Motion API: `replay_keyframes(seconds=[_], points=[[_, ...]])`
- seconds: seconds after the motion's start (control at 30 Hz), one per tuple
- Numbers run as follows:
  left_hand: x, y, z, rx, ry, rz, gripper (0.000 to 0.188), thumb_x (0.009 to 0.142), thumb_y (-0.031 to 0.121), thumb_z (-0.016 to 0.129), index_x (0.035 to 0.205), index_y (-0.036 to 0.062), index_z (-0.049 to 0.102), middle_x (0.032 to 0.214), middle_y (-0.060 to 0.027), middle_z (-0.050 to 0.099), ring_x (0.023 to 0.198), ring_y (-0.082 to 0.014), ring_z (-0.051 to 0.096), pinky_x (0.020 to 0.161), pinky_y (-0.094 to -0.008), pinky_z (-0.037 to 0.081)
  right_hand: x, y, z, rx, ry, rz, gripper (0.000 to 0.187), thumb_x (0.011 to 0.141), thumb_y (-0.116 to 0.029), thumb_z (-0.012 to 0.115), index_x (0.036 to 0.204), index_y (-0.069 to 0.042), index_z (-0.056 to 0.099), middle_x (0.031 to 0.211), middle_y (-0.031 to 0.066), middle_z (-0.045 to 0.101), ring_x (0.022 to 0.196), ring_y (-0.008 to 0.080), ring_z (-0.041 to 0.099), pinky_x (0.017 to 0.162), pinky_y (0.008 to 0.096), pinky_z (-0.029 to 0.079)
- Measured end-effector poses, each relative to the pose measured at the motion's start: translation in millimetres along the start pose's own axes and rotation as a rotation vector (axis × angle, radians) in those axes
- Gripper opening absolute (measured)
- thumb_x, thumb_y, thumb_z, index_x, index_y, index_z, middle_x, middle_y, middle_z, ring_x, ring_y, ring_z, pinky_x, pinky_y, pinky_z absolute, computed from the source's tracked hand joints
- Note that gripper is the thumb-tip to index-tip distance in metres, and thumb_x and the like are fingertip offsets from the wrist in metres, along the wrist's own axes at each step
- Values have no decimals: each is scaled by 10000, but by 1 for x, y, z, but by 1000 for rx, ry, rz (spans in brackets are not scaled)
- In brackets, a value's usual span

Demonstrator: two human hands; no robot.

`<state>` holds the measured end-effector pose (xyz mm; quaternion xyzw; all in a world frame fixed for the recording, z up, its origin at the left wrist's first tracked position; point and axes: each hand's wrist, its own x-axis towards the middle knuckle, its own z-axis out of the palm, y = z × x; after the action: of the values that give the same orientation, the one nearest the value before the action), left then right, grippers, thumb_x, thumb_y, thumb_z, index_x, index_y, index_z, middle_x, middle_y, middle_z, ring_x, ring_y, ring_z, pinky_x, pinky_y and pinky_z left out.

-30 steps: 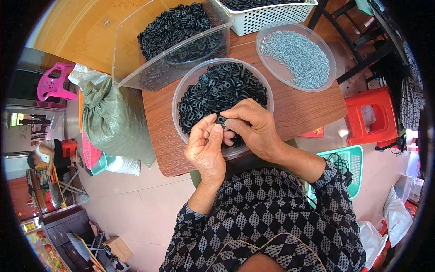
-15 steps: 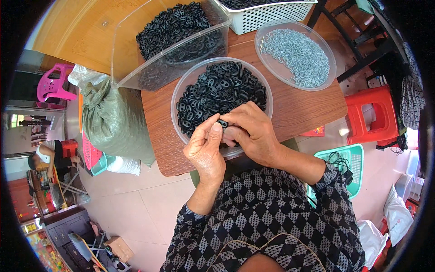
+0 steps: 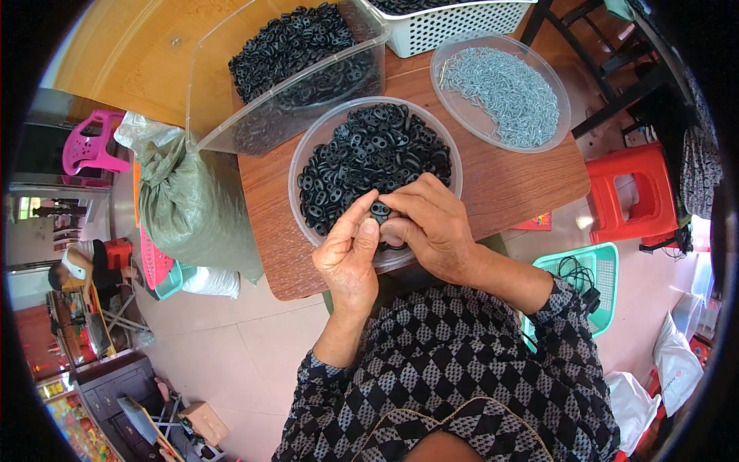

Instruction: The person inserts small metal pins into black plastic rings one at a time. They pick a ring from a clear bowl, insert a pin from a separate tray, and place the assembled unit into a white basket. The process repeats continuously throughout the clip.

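Note:
Between my fingertips is a small black oval plastic piece with two holes (image 3: 379,209). My left hand (image 3: 348,250) pinches it from the left with thumb and forefinger. From the right, my right hand (image 3: 433,229) grips it too, its fingers curled; whether they also hold something else is hidden. Both hands are over the near rim of a round clear tub (image 3: 302,154), which holds a heap of similar black pieces (image 3: 369,150). To the right lies a round clear tray (image 3: 566,115) with many small silvery screw-like metal pieces (image 3: 504,92).
All this stands on a brown wooden table (image 3: 512,185). Behind are a clear bin (image 3: 289,100) of black pieces and a white perforated basket (image 3: 454,27). A green sack (image 3: 196,204) leans at the left; a red stool (image 3: 631,192) and green basket (image 3: 608,289) are right.
The black piece shows more fully between my fingertips, its two holes now facing up. My left hand has shifted slightly left; both hands keep their pinch.

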<state>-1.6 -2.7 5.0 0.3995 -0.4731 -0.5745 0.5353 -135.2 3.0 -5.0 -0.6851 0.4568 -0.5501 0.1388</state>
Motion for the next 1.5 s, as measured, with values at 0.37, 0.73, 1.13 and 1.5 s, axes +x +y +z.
replay_keyframes(seconds=[0.37,0.73,1.13,1.5], points=[[3,-2,-9,151,-96,87,286,863,59,593,1136,-27,589,867,-40,628,695,-59,549,626,-171,456,-2,-1,2,-26,17,-44,308,655,-23,683,927,64,567,794,119,548,691,253,487,600,337,421],[-4,-4,-2,220,-12,142,280,833,39,625,1095,-58,601,865,-25,596,708,-53,494,645,-172,423,-7,5,5,-30,25,-111,365,622,-3,679,953,43,534,790,119,511,662,262,459,564,351,399],[-7,-7,-5,138,-19,196,282,842,89,627,1077,-63,595,998,-92,621,820,-91,552,739,-205,470,-6,-2,6,4,35,-110,340,650,12,660,960,45,527,819,128,512,690,269,468,587,354,401],[-8,-14,2,303,83,453,292,863,160,612,1039,-71,584,1019,-136,620,885,-135,577,788,-253,479,-2,-7,7,24,45,-126,230,762,-59,635,956,47,572,805,117,554,644,235,482,544,325,387]])
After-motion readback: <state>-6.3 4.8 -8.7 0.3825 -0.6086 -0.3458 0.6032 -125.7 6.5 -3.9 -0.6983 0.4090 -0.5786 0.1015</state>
